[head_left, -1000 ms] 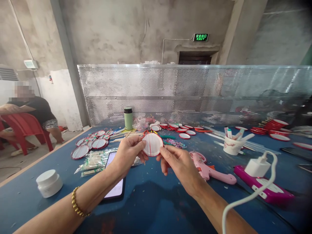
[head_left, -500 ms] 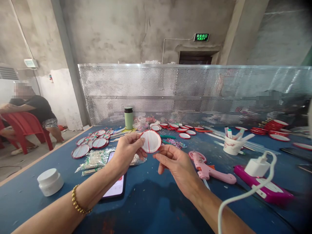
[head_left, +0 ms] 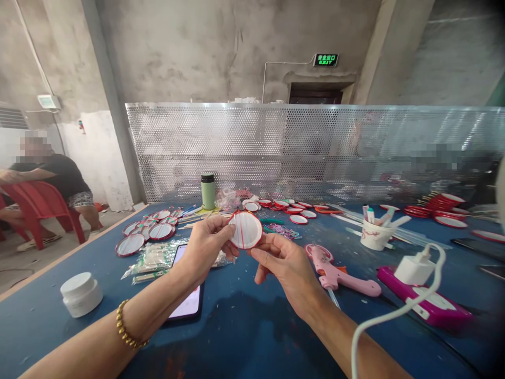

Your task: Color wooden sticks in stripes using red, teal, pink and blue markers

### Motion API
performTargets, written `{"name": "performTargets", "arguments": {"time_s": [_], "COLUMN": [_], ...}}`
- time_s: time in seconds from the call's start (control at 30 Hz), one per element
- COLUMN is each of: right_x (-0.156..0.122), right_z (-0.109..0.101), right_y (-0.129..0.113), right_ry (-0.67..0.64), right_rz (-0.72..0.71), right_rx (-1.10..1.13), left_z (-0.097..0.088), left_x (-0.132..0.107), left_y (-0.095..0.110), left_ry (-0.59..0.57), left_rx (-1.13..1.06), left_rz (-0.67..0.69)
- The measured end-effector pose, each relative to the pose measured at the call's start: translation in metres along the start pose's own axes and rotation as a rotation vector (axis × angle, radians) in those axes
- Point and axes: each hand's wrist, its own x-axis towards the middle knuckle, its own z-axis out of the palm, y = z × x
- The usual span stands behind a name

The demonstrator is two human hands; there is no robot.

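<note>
A small round white disc with a red rim [head_left: 246, 230] is held up above the blue table [head_left: 252, 337]; a thin red line runs down its face. My left hand [head_left: 205, 246] pinches its left edge between thumb and fingers. My right hand [head_left: 282, 265] sits just below and to the right, fingers curled, its fingertips touching the disc's lower edge. A gold bead bracelet [head_left: 125, 331] is on my left wrist. A phone [head_left: 188, 300] lies on the table under my left forearm.
Several finished discs [head_left: 145, 234] lie at the left, more at the back [head_left: 294, 210] and a stack at the far right [head_left: 442, 205]. A pink glue gun [head_left: 339, 273], white cup [head_left: 374, 234], magenta power strip [head_left: 426, 305], white jar [head_left: 81, 295], green bottle [head_left: 208, 192]. A person sits at far left [head_left: 47, 179].
My right hand dropped slightly off the disc, then came back up to its lower edge. The left hand kept hold, and the disc tilted a little.
</note>
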Motion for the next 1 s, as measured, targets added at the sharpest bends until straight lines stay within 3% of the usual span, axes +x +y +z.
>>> {"name": "performTargets", "arguments": {"time_s": [0.2, 0.47, 0.77, 0.87, 1.0], "right_x": [-0.002, 0.002, 0.008, 0.007, 0.004], "right_z": [0.0, -0.002, -0.01, -0.014, -0.019], "right_y": [-0.001, 0.007, 0.008, 0.004, -0.005], "right_ry": [0.027, 0.001, 0.078, 0.157, 0.291], "right_rz": [-0.01, 0.024, 0.128, 0.027, -0.278], "right_rx": [0.029, 0.294, 0.48, 0.333, -0.089], "left_z": [-0.001, -0.001, -0.001, -0.001, 0.001], "left_x": [0.0, 0.001, -0.001, -0.001, -0.001], "left_y": [-0.001, -0.002, -0.002, -0.003, -0.004], "left_ry": [0.005, -0.021, -0.019, -0.035, -0.107], "left_rx": [-0.019, -0.084, -0.027, 0.045, 0.162], "left_rz": [-0.011, -0.006, 0.015, 0.034, 0.057]}}
